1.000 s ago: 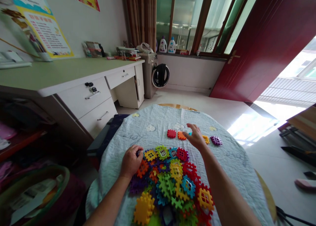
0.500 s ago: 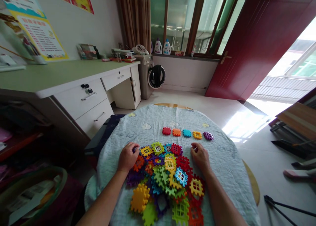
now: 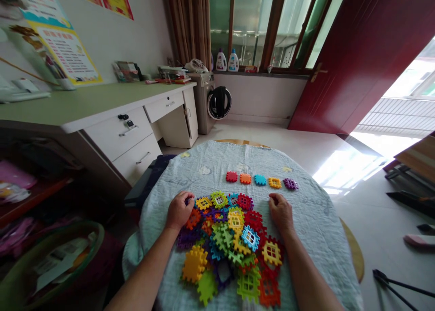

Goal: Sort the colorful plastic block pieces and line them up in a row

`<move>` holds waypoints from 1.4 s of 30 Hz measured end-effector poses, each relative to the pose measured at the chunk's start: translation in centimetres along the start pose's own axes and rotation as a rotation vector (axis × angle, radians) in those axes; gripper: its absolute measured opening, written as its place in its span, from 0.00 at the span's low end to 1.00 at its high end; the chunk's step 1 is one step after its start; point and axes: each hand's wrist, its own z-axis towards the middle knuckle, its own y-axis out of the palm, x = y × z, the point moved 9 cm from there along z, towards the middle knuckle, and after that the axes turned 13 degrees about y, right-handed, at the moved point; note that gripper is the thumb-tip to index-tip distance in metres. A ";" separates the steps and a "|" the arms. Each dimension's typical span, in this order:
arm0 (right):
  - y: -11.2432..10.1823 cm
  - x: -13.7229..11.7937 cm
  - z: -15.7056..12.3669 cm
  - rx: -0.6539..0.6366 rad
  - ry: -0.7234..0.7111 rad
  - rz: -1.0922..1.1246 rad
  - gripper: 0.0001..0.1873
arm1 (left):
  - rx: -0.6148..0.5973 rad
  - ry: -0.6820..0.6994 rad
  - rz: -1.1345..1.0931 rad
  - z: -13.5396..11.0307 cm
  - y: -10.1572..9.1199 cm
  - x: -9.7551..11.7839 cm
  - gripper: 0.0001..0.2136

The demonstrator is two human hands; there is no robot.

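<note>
A heap of colourful plastic interlocking blocks point(image 3: 222, 236) with notched edges lies between my hands. Some are solid squares and others are window frames. At its upper left edge rests my left hand point(image 3: 180, 210), fingers curled; a dark purple bit shows by the thumb, and I cannot tell whether it is held. To the right of the heap my right hand point(image 3: 281, 211) lies on the cloth with fingers curled in and nothing visible in them. Beyond the heap runs a row of single blocks: red point(image 3: 231, 177), orange point(image 3: 245, 178), blue point(image 3: 260, 180), yellow point(image 3: 275, 182) and purple point(image 3: 291, 184).
A pale blue cloth point(image 3: 200, 170) covers the round table. On the left stand a white desk point(image 3: 118, 104) and a basket point(image 3: 98, 238). A washing machine point(image 3: 204, 104) with its door ajar is at the back, and a red door point(image 3: 326, 75) is on the right.
The view has shifted slightly, so everything sits a little further right. My right hand's fingers look more curled in. The blocks have kept their places.
</note>
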 end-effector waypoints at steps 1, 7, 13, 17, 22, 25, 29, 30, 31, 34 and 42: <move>0.0 -0.1 0.0 0.002 -0.008 -0.012 0.17 | -0.002 -0.001 0.001 0.0 0.0 0.0 0.08; 0.8 -1.0 -0.2 -0.053 -0.071 -0.210 0.14 | -0.082 0.007 0.017 0.4 0.3 0.1 0.08; 1.0 -1.3 -0.4 -0.065 -0.069 -0.306 0.13 | -0.335 0.020 0.125 2.4 1.3 0.8 0.07; 1.0 -1.3 -0.5 -0.064 -0.070 -0.304 0.13 | -0.220 0.140 0.180 4.2 1.3 5.6 0.11; 1.1 -1.2 -0.4 -0.064 -0.072 -0.313 0.12 | -0.389 0.300 0.033 4.5 6.1 12.8 0.12; 1.1 -1.1 -0.4 -0.064 -0.069 -0.313 0.12 | -0.506 0.345 -0.043 4.5 9.2 15.3 0.12; 1.1 -1.2 -0.4 -0.065 -0.068 -0.313 0.12 | -0.617 0.406 -0.054 4.7 12.4 16.6 0.19; 1.1 -1.2 -0.4 -0.065 -0.067 -0.314 0.12 | -0.656 0.415 -0.050 4.7 13.2 16.7 0.21; 1.1 -1.2 -0.4 -0.063 -0.066 -0.315 0.12 | -0.696 0.420 -0.045 4.6 13.9 16.6 0.22; 1.0 -1.3 -0.5 -0.046 -0.069 -0.315 0.12 | -0.782 0.423 -0.029 4.4 15.3 16.3 0.20; 1.0 -1.1 -0.5 -0.006 -0.102 -0.304 0.10 | -0.600 0.260 -0.236 6.2 12.4 15.1 0.13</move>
